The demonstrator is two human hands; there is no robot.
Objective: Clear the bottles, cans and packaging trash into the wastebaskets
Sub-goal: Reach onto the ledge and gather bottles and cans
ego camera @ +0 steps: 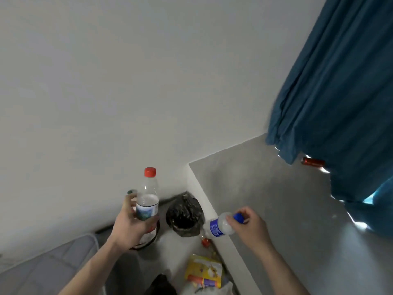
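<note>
The black-lined wastebasket sits low centre of frame, between both hands. The left hand grips a red-capped bottle upright; the right hand pinches a blue-capped bottle lying nearly horizontal, base pointing toward the bin, likely nearer.

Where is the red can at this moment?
In the head view, the red can lies on its side at the far right of the grey ledge, right at the hem of the blue curtain, away from both hands.
</note>
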